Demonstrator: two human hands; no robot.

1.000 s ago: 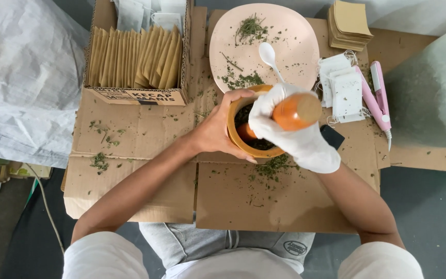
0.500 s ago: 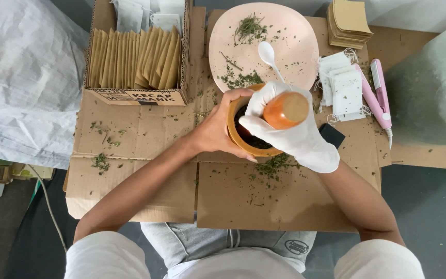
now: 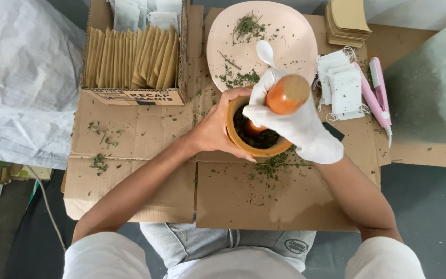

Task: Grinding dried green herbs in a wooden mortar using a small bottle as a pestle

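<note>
1. Since the earlier frames, your wooden pestle with the rounded orange top (image 3: 286,94) is sitting a little further toward the pink plate, while the mortar is keeping its place on the cardboard.
2. Far left, a brown cardboard box packed with upright tan paper envelopes (image 3: 132,57) is standing beside a white woven sack (image 3: 21,77); neither hand is touching them.
3. Your bare left hand (image 3: 218,132) is cupping the near-left wall of the round orange-brown wooden mortar (image 3: 256,147), fingers curled tight around it. Keep that bracing grip so the bowl is not sliding on the flattened brown cardboard sheet (image 3: 264,201).
4. Dark dried herb is lying inside the mortar, right under the pestle. Judging by the crumbs scattered around, press and roll rather than stab, so less is jumping over the rim.
5. Your right hand in the white cloth glove (image 3: 290,121) is clenching the pestle shaft, with the top poking out above.
6. Behind it, a pale pink round plate (image 3: 290,31) is carrying loose herb and a small white plastic spoon (image 3: 265,51).
7. Further right, small white filter sachets (image 3: 344,85) and a slim pink heat sealer (image 3: 373,93) are lying just beside each other.
</note>
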